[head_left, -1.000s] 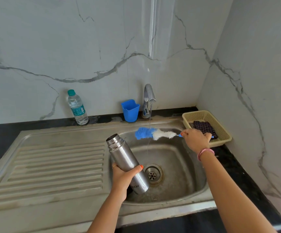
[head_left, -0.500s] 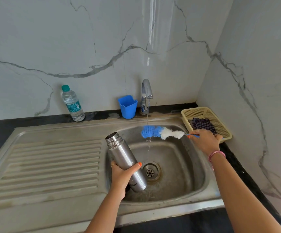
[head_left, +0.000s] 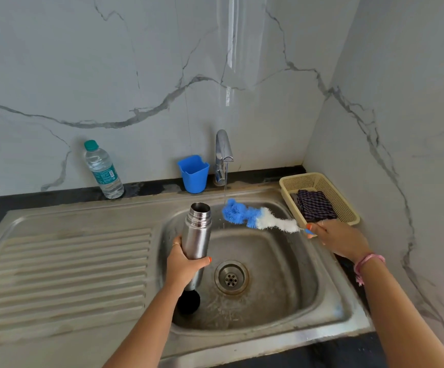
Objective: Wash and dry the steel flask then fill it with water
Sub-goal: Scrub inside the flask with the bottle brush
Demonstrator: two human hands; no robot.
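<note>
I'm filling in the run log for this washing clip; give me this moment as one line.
stage: brush wetting | left hand: grips steel flask, open, upright over sink | right hand: holds bottle brush under running tap

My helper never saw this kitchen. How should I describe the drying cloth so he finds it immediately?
Start at the steel sink and look to its back right corner. A cream plastic basket sits there, and the dark checked cloth lies folded inside, the only fabric around.
</note>
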